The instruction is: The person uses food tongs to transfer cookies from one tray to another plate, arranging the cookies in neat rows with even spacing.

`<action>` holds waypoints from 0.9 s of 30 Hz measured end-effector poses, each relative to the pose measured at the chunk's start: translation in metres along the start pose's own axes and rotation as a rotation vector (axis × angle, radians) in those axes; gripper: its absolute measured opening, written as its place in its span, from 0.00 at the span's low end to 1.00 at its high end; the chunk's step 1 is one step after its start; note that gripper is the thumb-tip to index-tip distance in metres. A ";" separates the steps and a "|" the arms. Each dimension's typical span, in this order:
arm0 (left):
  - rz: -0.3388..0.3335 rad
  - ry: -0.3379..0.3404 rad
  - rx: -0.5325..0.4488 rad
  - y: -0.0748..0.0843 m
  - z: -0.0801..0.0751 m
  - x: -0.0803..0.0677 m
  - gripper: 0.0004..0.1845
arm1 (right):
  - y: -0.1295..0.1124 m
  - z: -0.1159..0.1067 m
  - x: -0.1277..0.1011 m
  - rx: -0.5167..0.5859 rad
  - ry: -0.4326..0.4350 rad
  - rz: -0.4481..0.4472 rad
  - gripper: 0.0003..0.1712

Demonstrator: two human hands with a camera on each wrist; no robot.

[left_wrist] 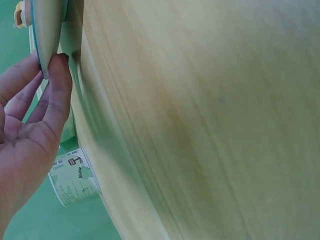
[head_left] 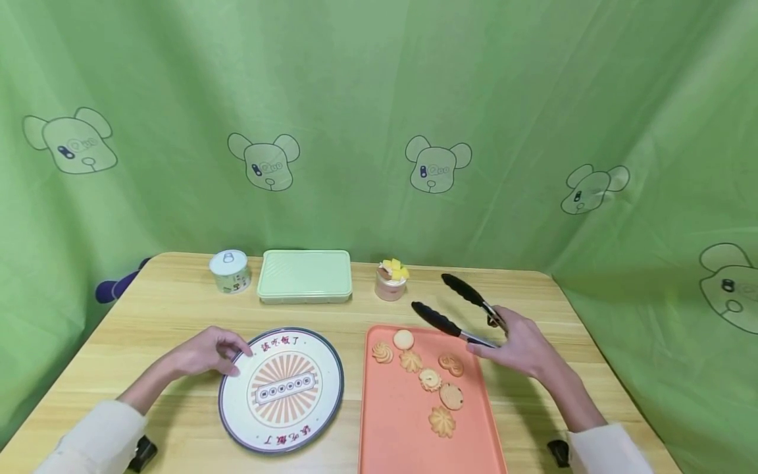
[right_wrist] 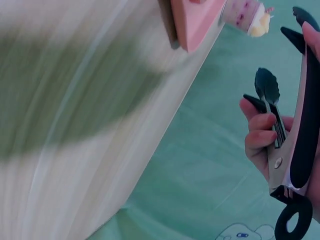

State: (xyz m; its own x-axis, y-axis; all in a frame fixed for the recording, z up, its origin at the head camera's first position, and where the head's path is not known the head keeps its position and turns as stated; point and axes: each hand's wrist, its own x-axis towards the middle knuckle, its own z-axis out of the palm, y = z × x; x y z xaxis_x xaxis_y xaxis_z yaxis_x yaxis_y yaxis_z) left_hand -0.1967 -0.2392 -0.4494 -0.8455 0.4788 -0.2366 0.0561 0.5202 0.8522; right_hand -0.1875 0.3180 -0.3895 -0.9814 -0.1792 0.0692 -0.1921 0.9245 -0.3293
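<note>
My left hand (head_left: pixel 206 351) pinches the left rim of a round white plate (head_left: pixel 283 388) with a dark blue edge and red characters. In the left wrist view the plate (left_wrist: pixel 48 31) shows edge-on between the thumb and fingers. My right hand (head_left: pixel 520 343) holds metal tongs (head_left: pixel 439 320) with black tips, their two arms spread apart over the upper right of a coral tray (head_left: pixel 393 428). The right wrist view shows the fingers wrapped about the tongs (right_wrist: pixel 306 120), with a black ring at their end. Several cookies (head_left: pixel 430 379) lie on the tray, below the tongs.
Along the table's back edge stand a can (head_left: pixel 231 270), a pale green lidded box (head_left: pixel 305 276) and a small dessert cup (head_left: pixel 391 282) topped with yellow pieces. A green curtain (head_left: pixel 355 118) hangs behind and to the right of the wooden table (head_left: pixel 177 289).
</note>
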 end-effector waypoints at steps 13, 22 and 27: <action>-0.005 0.002 0.005 0.000 0.000 0.000 0.22 | -0.025 0.014 -0.002 0.038 -0.083 -0.129 0.58; 0.003 0.002 0.030 0.000 0.000 0.001 0.21 | -0.043 0.021 0.000 -0.001 -0.165 -0.148 0.47; 0.000 0.003 0.032 0.001 0.000 0.001 0.20 | -0.053 0.025 0.003 -0.041 -0.185 -0.159 0.47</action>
State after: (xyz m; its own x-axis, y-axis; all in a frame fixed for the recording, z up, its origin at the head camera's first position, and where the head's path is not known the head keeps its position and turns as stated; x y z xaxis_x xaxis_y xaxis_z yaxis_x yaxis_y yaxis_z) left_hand -0.1969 -0.2381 -0.4486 -0.8473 0.4764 -0.2349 0.0732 0.5427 0.8367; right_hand -0.1801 0.2606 -0.3951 -0.9237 -0.3787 -0.0576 -0.3476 0.8918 -0.2895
